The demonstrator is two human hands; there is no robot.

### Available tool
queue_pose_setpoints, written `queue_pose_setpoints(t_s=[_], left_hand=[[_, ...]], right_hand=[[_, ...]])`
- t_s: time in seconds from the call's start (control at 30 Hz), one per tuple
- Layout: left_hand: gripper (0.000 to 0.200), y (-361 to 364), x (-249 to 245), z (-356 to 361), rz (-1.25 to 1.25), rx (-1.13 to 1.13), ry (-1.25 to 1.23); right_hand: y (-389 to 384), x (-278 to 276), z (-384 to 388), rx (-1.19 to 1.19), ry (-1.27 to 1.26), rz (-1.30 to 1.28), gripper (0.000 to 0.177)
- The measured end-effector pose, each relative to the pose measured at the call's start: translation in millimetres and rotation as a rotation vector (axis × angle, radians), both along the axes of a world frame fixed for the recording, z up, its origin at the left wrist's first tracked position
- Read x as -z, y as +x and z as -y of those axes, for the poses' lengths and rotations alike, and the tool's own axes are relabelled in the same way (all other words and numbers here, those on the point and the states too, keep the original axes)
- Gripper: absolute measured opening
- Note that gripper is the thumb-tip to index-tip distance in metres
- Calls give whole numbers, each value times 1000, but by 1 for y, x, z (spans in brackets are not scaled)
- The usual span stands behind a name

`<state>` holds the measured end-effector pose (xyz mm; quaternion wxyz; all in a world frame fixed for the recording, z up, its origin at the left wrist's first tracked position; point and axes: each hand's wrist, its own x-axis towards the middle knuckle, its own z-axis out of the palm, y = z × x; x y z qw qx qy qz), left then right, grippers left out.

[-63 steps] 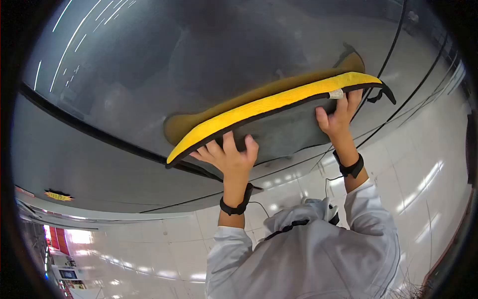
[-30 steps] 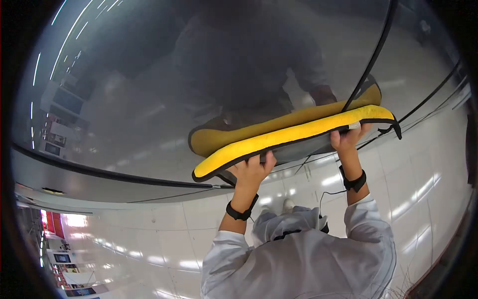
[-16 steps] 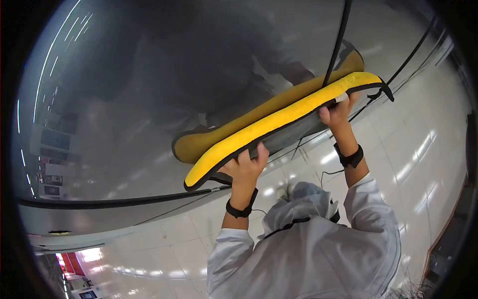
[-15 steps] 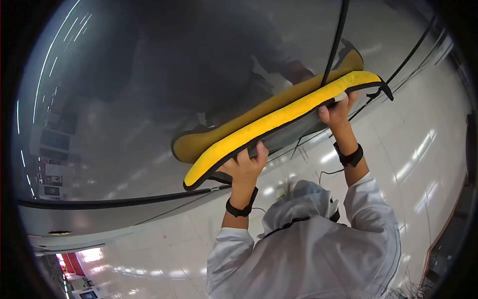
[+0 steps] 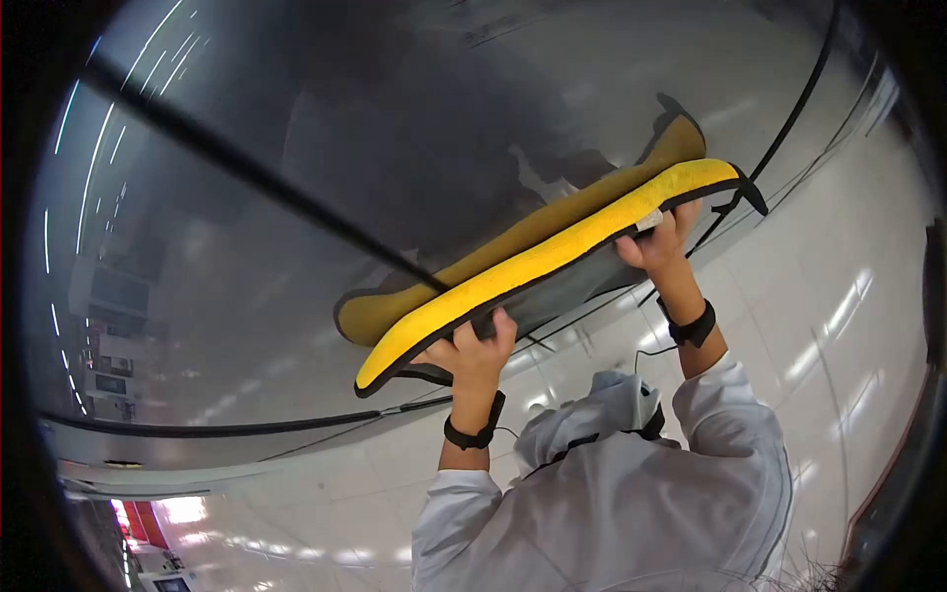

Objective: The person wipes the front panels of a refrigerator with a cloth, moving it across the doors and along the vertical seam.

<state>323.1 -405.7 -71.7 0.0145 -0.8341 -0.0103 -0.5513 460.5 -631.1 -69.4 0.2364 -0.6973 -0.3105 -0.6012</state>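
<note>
A: While both hands are raised like that, where exactly is the yellow cloth (image 5: pixel 552 259)?
B: Pressed against the glossy grey car panel (image 5: pixel 296 197), yellow pile towards the paint and grey backing towards the person. A black seam (image 5: pixel 256 178) runs down the panel to meet its upper edge.
A: And the grip?
B: The left hand (image 5: pixel 473 347) has its fingers (image 5: pixel 490 331) curled shut over the lower black-bound edge near the left end. The right hand (image 5: pixel 653 245) is closed on the same edge near the right end, beside a small white tag (image 5: pixel 646 223).
A: How would it handle?
B: Light and soft, I'd judge. It bends with the panel's curve and would likely sag if held at one point. The bound edge, taken well apart as here, looks the firmest place to hold.
</note>
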Motion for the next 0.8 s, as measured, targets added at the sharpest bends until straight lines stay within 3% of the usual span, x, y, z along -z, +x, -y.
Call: queue_pose_setpoints(t_s=[0.2,0.53,0.8], left_hand=[[59,0,4,7,-22,-12,-55],[55,14,14,1,51,-35,74],[51,21,-5,-10,105,-98,174]], right_hand=[[5,3,3,-49,13,48,58],[13,22,1,16,64,35,59],[14,3,-11,-5,129,3,58]])
